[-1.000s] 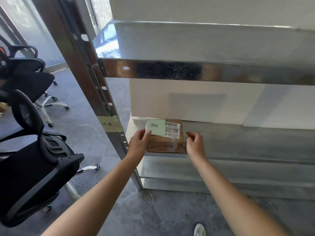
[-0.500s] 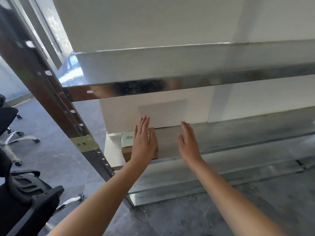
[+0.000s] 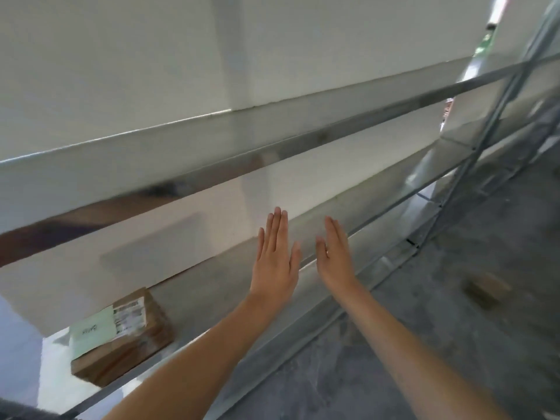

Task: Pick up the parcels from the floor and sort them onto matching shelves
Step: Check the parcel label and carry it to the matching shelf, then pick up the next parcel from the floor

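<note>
A brown cardboard parcel [image 3: 127, 338] with a green note and a white shipping label lies at the left end of the lower metal shelf [image 3: 372, 204]. My left hand [image 3: 277, 256] and my right hand [image 3: 335, 253] hover in front of that shelf, well to the right of the parcel, fingers straight and holding nothing. Another brown parcel [image 3: 485, 291] lies blurred on the floor at the right.
An upper metal shelf [image 3: 272, 147] runs above the hands, with a white wall behind. A metal upright [image 3: 472, 147] stands at the right, with more shelving beyond it. Dark grey floor [image 3: 424, 344] spreads at the lower right.
Both hands let go of the parcel on the lower shelf and drew away to the right with fingers straightened. The view has swung right, so the parcel now sits at the lower left.
</note>
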Action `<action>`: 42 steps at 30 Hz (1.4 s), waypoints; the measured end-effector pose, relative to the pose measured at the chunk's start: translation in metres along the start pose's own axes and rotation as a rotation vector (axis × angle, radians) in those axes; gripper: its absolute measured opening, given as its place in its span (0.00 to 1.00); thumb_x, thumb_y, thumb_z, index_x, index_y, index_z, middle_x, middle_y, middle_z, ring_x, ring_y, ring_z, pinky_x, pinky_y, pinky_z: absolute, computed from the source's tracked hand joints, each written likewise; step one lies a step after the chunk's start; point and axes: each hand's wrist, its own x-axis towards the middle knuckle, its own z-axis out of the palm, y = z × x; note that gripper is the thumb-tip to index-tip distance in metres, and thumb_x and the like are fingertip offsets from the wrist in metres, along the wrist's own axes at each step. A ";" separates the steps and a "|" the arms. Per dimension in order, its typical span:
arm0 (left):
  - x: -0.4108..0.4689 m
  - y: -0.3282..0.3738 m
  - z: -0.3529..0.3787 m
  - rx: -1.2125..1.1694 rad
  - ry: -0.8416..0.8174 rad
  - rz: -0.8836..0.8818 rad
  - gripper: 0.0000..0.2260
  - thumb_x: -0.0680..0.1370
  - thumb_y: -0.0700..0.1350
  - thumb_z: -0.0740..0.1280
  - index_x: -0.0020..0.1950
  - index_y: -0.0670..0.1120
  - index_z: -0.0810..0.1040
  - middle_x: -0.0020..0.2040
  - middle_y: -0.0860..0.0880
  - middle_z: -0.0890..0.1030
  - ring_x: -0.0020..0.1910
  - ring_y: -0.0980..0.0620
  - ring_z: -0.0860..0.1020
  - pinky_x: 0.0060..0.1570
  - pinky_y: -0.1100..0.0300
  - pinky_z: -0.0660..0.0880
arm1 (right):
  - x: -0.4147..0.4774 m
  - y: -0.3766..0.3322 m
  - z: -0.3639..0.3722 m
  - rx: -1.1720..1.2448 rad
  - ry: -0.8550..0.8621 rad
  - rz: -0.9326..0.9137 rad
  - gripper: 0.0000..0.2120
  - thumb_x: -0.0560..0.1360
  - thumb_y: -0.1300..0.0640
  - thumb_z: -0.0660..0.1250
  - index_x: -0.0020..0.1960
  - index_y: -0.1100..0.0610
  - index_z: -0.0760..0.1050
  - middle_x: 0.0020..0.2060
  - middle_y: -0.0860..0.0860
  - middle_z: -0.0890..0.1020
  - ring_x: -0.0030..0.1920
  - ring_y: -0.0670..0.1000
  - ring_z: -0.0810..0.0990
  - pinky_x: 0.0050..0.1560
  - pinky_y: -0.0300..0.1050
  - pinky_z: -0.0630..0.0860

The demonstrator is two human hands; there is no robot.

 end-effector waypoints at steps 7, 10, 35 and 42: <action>0.073 0.113 0.101 -0.163 -0.131 0.175 0.33 0.83 0.61 0.40 0.84 0.43 0.47 0.85 0.49 0.47 0.81 0.59 0.39 0.82 0.54 0.41 | 0.028 0.088 -0.132 -0.058 0.221 0.099 0.26 0.85 0.51 0.51 0.81 0.56 0.52 0.81 0.48 0.52 0.79 0.42 0.45 0.76 0.38 0.42; 0.095 0.166 0.150 -0.247 -0.183 0.228 0.34 0.83 0.63 0.41 0.84 0.43 0.48 0.85 0.48 0.49 0.81 0.59 0.43 0.82 0.57 0.41 | 0.034 0.130 -0.185 -0.110 0.308 0.144 0.25 0.85 0.52 0.51 0.81 0.56 0.53 0.81 0.48 0.54 0.78 0.40 0.45 0.74 0.31 0.36; 0.207 0.371 0.394 -0.452 -0.433 0.434 0.28 0.86 0.51 0.52 0.84 0.45 0.48 0.85 0.49 0.48 0.83 0.56 0.45 0.82 0.55 0.43 | 0.066 0.330 -0.409 -0.390 0.552 0.477 0.26 0.85 0.51 0.52 0.81 0.56 0.53 0.81 0.49 0.55 0.81 0.47 0.46 0.76 0.43 0.36; 0.293 0.401 0.455 -0.497 -0.439 0.463 0.34 0.82 0.59 0.45 0.84 0.42 0.51 0.85 0.46 0.51 0.82 0.54 0.46 0.82 0.53 0.44 | 0.145 0.367 -0.450 -0.419 0.567 0.541 0.26 0.85 0.51 0.52 0.80 0.57 0.55 0.80 0.50 0.57 0.81 0.49 0.48 0.78 0.48 0.40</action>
